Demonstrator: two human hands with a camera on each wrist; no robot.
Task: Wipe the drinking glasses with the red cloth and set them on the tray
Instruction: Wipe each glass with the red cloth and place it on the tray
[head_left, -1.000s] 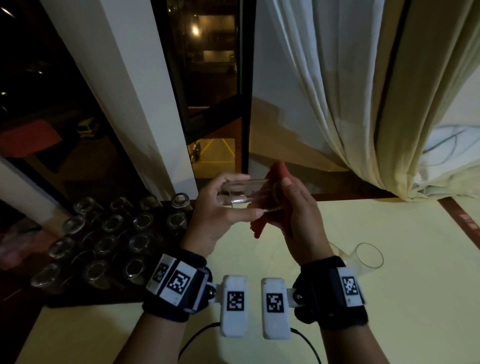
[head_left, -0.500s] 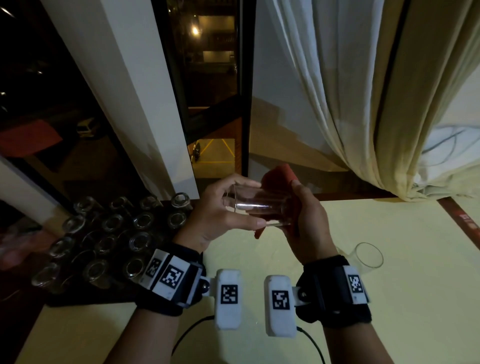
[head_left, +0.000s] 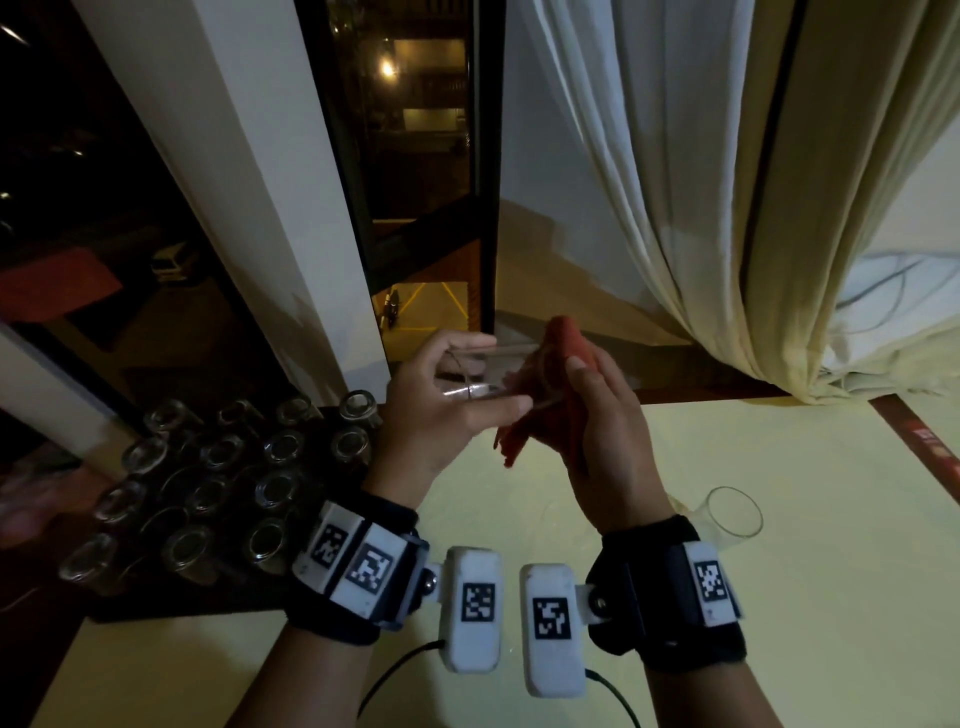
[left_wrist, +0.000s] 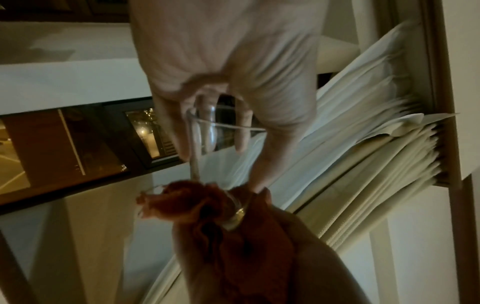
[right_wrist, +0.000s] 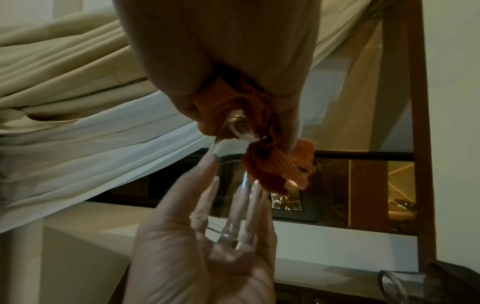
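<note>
My left hand (head_left: 498, 374) grips a clear drinking glass (head_left: 483, 364) held sideways in the air above the table's far edge. My right hand (head_left: 582, 395) holds the red cloth (head_left: 561, 343) bunched around the glass's right end. In the left wrist view the cloth (left_wrist: 233, 236) covers that end of the glass (left_wrist: 205, 144). The right wrist view shows the cloth (right_wrist: 272, 170) wrapped over the glass (right_wrist: 246, 205), with my left fingers (right_wrist: 207, 185) along its side. A black tray (head_left: 171, 608) at the left holds several glasses (head_left: 280, 447).
Another clear glass (head_left: 732, 514) stands on the yellow table (head_left: 779, 597) just right of my right wrist; it also shows at the right wrist view's corner (right_wrist: 400, 288). A pale curtain (head_left: 727, 208) hangs behind, with a dark window (head_left: 415, 156) to its left.
The right hand has turned and worked the red cloth further round the glass's right end. The left hand keeps its grip, and both hands stay in nearly the same place.
</note>
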